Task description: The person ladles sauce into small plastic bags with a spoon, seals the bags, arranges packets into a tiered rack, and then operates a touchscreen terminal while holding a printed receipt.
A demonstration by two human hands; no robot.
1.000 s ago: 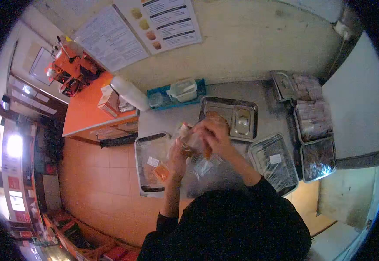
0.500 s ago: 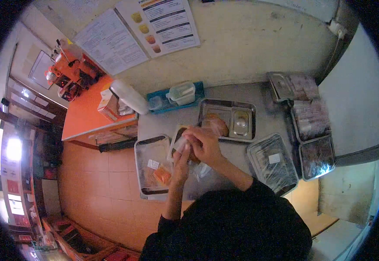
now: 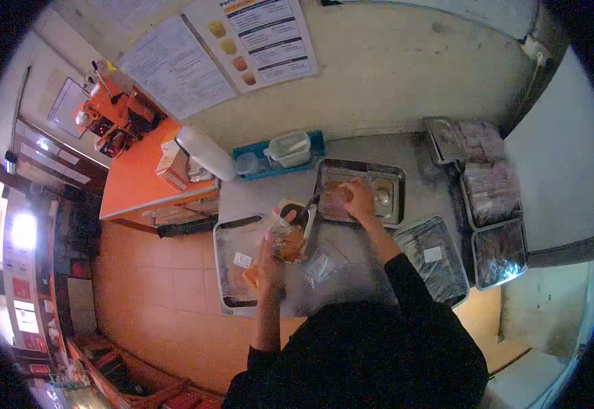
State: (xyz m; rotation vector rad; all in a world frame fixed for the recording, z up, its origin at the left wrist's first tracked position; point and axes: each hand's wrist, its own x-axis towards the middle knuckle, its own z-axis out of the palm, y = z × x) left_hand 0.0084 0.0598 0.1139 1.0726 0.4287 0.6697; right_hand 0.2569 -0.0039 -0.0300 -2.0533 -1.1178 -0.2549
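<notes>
From my head view, the left hand (image 3: 270,266) is closed around a packet (image 3: 287,240), held above the surface (image 3: 360,264) just beside the left tray (image 3: 232,238). The packet's dark, rounded end points away from the body, towards the wall, and its brown part lies nearer me; I read its long axis as running roughly from body to wall, tilted a little. A pale, straight edge follows its right side, and its front looks like clear, creased film.

The right hand (image 3: 360,200) reaches over the steel tray (image 3: 345,172), fingers curled down beside a brown, rounded thing (image 3: 334,194); I cannot tell whether they grip it. A shiny metal lid (image 3: 383,191) sits in the same tray, partly covered by that hand.

A crumpled clear bag (image 3: 323,266) lies on the surface between the arms. In the left tray I see a white label (image 3: 242,260) and an orange sachet (image 3: 251,276), the latter partly behind the left hand. The packet's far end is blurred, its contents too unclear to name.
</notes>
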